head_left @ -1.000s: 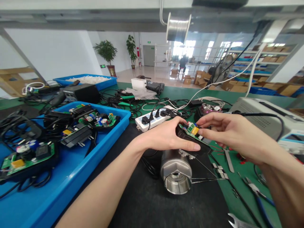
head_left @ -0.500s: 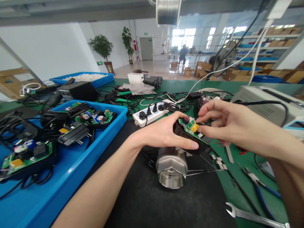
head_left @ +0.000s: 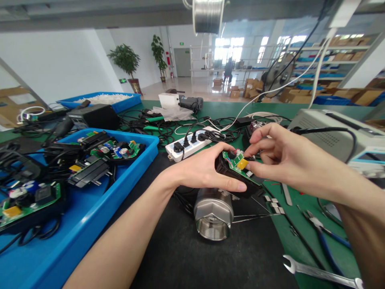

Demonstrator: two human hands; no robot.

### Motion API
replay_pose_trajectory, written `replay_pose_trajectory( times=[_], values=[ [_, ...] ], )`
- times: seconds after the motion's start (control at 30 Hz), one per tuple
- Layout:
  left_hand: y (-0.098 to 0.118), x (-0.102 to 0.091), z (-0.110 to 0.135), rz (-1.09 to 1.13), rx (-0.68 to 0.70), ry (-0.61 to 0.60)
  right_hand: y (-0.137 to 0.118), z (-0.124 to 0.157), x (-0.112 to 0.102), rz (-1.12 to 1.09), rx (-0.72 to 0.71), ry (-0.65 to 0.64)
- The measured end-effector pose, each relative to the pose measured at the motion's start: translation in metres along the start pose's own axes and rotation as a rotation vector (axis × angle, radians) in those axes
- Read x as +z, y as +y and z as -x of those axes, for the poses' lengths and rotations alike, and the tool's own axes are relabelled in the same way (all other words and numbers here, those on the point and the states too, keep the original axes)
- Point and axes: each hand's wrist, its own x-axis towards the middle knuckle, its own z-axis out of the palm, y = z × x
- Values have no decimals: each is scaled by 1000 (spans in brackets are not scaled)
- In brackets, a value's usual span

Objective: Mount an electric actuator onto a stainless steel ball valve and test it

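- Spanning the dark housing (head_left: 221, 166) near the middle of the frame, the person's left hand (head_left: 207, 170) has its thumb along the near side and fingers over the far side, closed firmly on it.
- The circuit board (head_left: 231, 161), seated tilted in that housing, faces up and carries a yellow component.
- The right hand (head_left: 279, 156), right of centre, is mostly curled, thumb and forefinger nearly together at the board; whether they pinch something small cannot be told, and they cover part of it.
- Below the housing, a metal fitting (head_left: 213, 210) lies on the black mat (head_left: 180, 257), open end toward the viewer; hand and housing hide its far end.
- At left, a blue tray (head_left: 132, 180) holds similar boards and cables; a white power strip (head_left: 189, 151) with plugs sits just beyond the left hand.
- At lower right are pliers (head_left: 315, 222) and a wrench (head_left: 325, 273); a grey instrument (head_left: 325, 136) stands at the right edge.
- Compared with a second ago, the whole scene sits farther left and higher, nearly all of the wrench shows rather than one end, and both hands keep their places at the housing and board.
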Motion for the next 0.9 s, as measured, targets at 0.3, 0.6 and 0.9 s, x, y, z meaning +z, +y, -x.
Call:
replay_pose_trajectory(
  times=[0.3,0.6,0.9],
  values=[
    [0,-1,-1,-19,7,-6,-3,1,0,64,-33,-1],
    [2,-1,1,3,-11,8,0,2,-2,225,-68,18],
    [2,-1,1,-63,37,0,-10,7,-2,67,50,-24]
  ],
)
